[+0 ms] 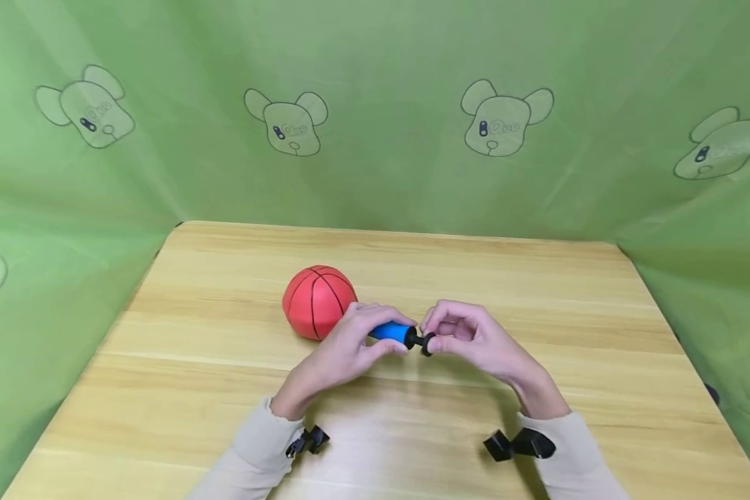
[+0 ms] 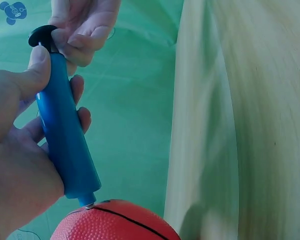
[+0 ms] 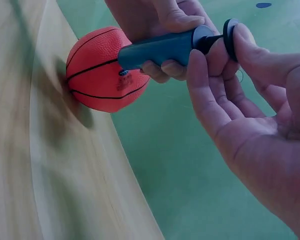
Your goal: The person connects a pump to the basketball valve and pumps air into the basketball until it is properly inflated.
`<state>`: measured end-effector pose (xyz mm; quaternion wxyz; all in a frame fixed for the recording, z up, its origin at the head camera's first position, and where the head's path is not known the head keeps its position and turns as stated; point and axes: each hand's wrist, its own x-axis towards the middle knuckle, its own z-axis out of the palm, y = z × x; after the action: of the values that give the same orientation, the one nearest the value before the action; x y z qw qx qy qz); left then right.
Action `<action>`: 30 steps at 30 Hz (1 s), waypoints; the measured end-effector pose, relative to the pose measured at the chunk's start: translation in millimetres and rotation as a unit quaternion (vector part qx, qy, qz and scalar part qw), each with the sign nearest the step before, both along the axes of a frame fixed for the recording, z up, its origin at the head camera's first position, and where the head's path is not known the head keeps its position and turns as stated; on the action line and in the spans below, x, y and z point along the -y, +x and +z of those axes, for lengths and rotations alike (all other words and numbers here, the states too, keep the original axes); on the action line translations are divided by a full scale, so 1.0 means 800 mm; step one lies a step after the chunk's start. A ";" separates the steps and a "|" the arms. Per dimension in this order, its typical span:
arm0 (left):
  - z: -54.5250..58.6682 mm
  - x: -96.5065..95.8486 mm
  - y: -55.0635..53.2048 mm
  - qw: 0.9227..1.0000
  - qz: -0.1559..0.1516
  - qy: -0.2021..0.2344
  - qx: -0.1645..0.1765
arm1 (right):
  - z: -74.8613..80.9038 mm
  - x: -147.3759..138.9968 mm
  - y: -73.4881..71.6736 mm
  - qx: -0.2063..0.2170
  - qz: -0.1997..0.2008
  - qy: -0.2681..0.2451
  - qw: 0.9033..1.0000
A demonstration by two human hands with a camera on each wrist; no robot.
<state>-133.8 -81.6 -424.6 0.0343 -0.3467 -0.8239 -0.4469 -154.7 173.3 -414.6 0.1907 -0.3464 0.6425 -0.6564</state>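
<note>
A blue hand pump (image 2: 67,125) with a black handle (image 3: 230,40) is joined at its narrow end to a red toy basketball (image 1: 315,302). My left hand (image 1: 350,344) grips the pump's barrel, thumb along one side and fingers round the other. At the handle end, my right hand (image 1: 475,340) pinches the black disc between thumb and fingers. A short piece of black rod shows between barrel and disc. In the left wrist view the pump's tip meets the ball's top; in the right wrist view dark print shows on the ball beside it.
The ball rests on a light wooden table (image 1: 225,389). Green curtains (image 1: 400,187) with bear-head drawings stand behind the table and at both sides. Black wrist mounts (image 1: 519,444) sit on the sleeves.
</note>
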 end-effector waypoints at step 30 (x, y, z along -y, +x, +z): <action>-0.005 -0.001 -0.001 1.000 -0.001 0.010 -0.005 | 0.014 -0.015 0.002 -0.038 0.024 0.019 0.999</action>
<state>-134.5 -80.8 -428.8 0.0413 -0.3490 -0.8192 -0.4533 -152.9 185.2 -403.5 0.1889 -0.3829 0.6530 -0.6255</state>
